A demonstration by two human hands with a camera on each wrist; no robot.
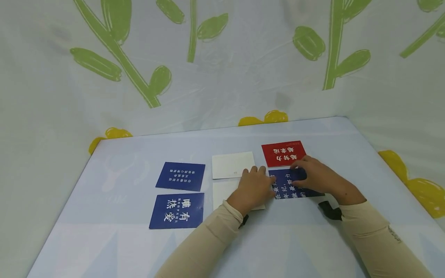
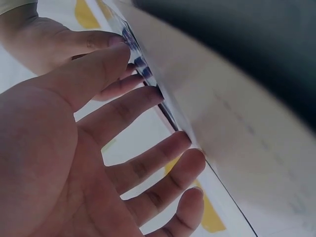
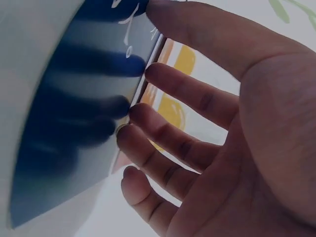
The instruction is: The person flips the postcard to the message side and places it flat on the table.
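Observation:
A dark blue card with white characters lies flat on the table between both hands. My left hand is over the lower white card, with its thumb at the blue card's left edge. In the left wrist view, its fingers are spread and slightly bent, fingertips down at a pale surface. My right hand rests its fingertips on the right part of the blue card, hiding some characters. Thumb and fingers stand apart in the right wrist view, touching the card's dark face. Neither hand pinches anything.
A red card lies just beyond the blue one. Another white card sits behind the left hand. Further left are two more blue cards, an upper one and a lower one. A leaf-patterned cloth hangs behind the table.

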